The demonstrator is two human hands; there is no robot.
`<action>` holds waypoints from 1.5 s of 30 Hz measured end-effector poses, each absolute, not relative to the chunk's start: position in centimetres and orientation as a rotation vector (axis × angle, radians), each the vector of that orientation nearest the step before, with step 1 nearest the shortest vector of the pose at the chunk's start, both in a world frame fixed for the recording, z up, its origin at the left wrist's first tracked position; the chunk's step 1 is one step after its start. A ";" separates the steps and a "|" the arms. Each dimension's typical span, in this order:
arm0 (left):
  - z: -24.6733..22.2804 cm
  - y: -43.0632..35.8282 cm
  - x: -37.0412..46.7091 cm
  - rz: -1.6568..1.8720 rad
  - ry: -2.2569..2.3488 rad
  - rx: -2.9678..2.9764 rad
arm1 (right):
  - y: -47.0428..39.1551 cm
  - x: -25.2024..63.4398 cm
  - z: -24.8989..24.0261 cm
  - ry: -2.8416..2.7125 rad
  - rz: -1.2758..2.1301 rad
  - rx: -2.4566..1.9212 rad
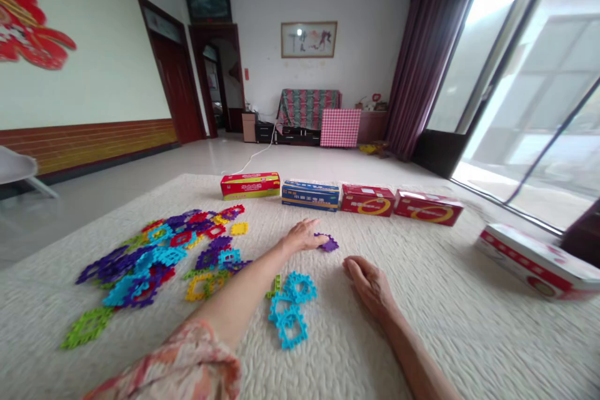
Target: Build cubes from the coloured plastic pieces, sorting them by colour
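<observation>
My left hand (304, 236) reaches forward over the pale mat with its fingers stretched out. Its thumb is at the edge of a purple notched plastic piece (330, 242), which lies flat on the mat. My right hand (368, 280) rests on the mat to the right, fingers curled in, with nothing visible in them. Between my forearms lie several blue notched pieces (291, 330) and a small green piece (274, 287). Left of my left arm spreads a mixed pile of purple, blue, red, yellow and green pieces (154, 255).
Across the mat (365, 356) stand a red-and-yellow box (250, 185), a blue box (310, 195) and two red boxes (367, 200). A white-and-red box (539, 259) lies at the right. A white chair (19, 165) is at the far left.
</observation>
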State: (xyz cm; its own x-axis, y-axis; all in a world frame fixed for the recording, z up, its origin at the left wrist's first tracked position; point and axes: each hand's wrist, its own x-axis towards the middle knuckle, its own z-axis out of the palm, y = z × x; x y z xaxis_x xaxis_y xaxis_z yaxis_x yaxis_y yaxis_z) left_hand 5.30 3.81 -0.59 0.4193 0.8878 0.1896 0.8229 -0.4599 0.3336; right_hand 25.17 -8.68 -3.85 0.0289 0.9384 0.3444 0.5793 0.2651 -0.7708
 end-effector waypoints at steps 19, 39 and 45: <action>0.8 -2.9 -5.5 0.403 1.593 2.422 | -11.4 20.3 -2.5 -2.171 0.584 -1.488; -0.3 -5.3 -17.2 0.661 1.798 2.432 | -8.9 2.3 -6.2 -1.725 0.584 -1.229; 0.9 -5.7 -21.8 0.594 1.993 2.358 | -5.0 -3.1 -6.3 -1.528 0.745 -1.228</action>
State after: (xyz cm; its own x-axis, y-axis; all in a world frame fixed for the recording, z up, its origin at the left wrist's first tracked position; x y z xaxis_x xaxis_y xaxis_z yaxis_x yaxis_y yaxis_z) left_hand -21.85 -5.69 0.90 0.1247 0.9504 0.2850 0.9512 -0.1962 0.2380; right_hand -3.07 -4.97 -6.34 0.0124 0.9482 0.3175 0.3335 0.2954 -0.8953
